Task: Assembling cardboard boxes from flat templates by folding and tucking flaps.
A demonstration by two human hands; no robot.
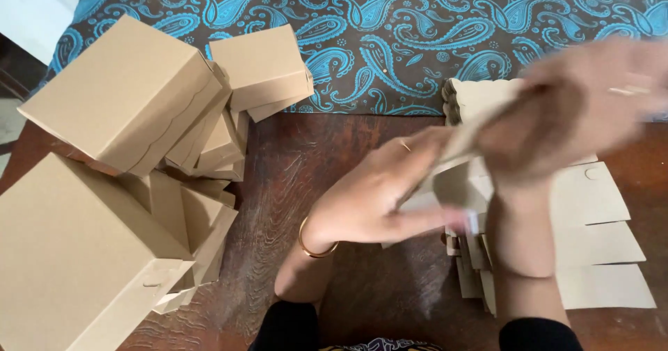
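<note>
My left hand (379, 191) and my right hand (557, 125) both grip a flat tan cardboard box blank (459, 142) held just above the wooden table (292, 184). The right hand is blurred from motion and covers the blank's upper part. A gold bangle sits on my left wrist. Under the hands lies a stack of flat box blanks (598, 246), fanned out toward the right.
Several folded tan cardboard boxes (125, 93) are piled at the left, with a large one (76, 253) at the near left corner. A brown cloth with a blue paisley pattern (390, 38) covers the far side.
</note>
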